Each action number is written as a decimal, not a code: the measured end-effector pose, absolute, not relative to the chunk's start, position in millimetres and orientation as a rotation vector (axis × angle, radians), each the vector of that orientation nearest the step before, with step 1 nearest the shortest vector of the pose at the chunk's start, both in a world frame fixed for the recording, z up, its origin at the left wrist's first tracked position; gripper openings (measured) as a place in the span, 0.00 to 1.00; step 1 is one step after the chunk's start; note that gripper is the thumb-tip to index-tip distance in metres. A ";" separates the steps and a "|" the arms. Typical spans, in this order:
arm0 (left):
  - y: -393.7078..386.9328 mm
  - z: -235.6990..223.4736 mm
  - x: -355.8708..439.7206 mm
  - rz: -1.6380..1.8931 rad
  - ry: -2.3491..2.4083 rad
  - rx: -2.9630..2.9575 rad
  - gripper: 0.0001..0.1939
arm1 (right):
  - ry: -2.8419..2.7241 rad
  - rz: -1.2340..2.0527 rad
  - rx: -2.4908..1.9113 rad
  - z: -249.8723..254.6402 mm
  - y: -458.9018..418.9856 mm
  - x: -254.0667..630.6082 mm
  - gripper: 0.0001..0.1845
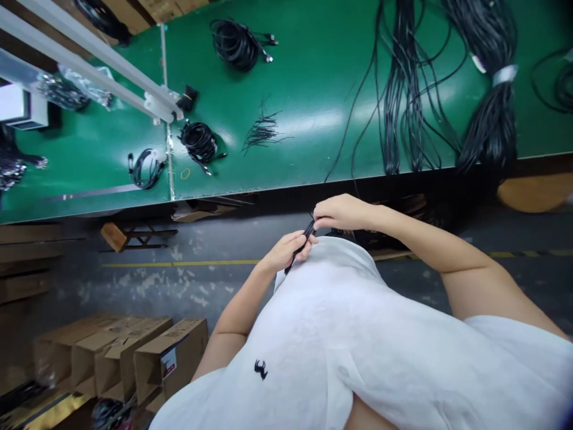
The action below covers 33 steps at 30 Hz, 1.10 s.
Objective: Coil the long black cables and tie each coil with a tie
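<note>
My left hand and my right hand are held close together just in front of my white shirt, below the edge of the green table. Both are closed around a thin black cable that runs between them; the left pinches its lower part, the right its upper end. The rest of the cable is hidden behind my hands and shirt.
On the table lie coiled black cables, a second coil, a small pile of black ties and long cable bundles hanging over the edge. White rails cross the left. Cardboard boxes stand on the floor.
</note>
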<state>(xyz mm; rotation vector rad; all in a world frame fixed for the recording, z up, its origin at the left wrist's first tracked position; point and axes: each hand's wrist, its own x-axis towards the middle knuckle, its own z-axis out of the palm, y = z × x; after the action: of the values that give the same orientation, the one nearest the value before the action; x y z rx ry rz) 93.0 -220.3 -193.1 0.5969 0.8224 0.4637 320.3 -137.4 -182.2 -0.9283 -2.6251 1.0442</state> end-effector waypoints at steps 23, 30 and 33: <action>-198.8 -191.6 94.4 0.371 0.882 0.824 0.20 | -2.500 1.243 -0.781 -183.6 -144.2 335.2 0.16; -198.6 -180.1 99.4 0.393 0.798 0.528 0.20 | -2.343 1.410 -0.798 -195.4 -137.6 335.6 0.19; -197.5 -170.4 87.6 0.531 0.767 0.412 0.14 | -2.248 1.318 -1.000 -232.5 -118.9 372.1 0.21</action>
<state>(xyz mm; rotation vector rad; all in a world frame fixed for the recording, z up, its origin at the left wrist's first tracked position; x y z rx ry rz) 87.6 -197.5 -170.4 0.4118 0.7670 0.5312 372.1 -118.9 -232.5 -1.0001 -2.2479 1.3181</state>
